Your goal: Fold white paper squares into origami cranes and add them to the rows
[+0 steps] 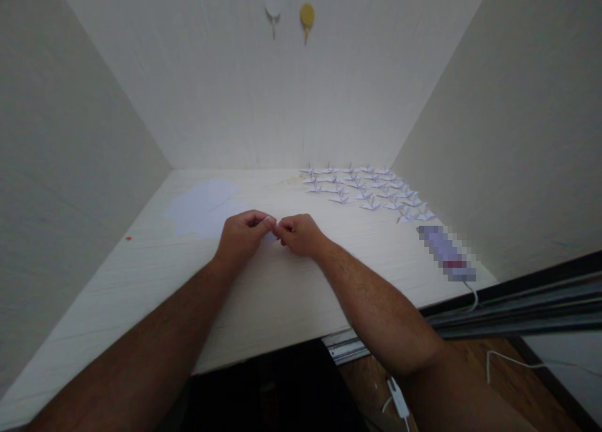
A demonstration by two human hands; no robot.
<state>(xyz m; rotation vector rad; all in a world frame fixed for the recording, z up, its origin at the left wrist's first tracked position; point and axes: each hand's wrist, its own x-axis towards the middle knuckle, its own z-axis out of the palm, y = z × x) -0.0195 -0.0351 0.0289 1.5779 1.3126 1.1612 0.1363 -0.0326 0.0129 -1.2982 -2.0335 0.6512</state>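
The person's left hand (pixel 243 232) and right hand (pixel 301 235) met over the pale tabletop (pixel 277 306), thumbs and fingers pinched together on a small piece of white paper (pixel 269 237). The piece sat right at the grip, between the two sets of fingertips, with a pale lavender-white bit showing just below them; the fingers covered most of it, so its shape and any creases could not be made out. To the left of the grip and slightly beyond it, loose white paper sheets (pixel 207 203) lay flat and overlapping, plain on the sides that showed. To the right and farther off, white paper cranes (pixel 370 205) stood in slanting rows, their wings spread and their thin points raised. Well to the right of the grip lay an oblong object (pixel 442 251), lavender with a dark red patch, pixelated so that any label or writing on it was unreadable; a white cord (pixel 474 297) ran from its near end. A small orange-red mark (pixel 128 238) lay well to the grip's left.
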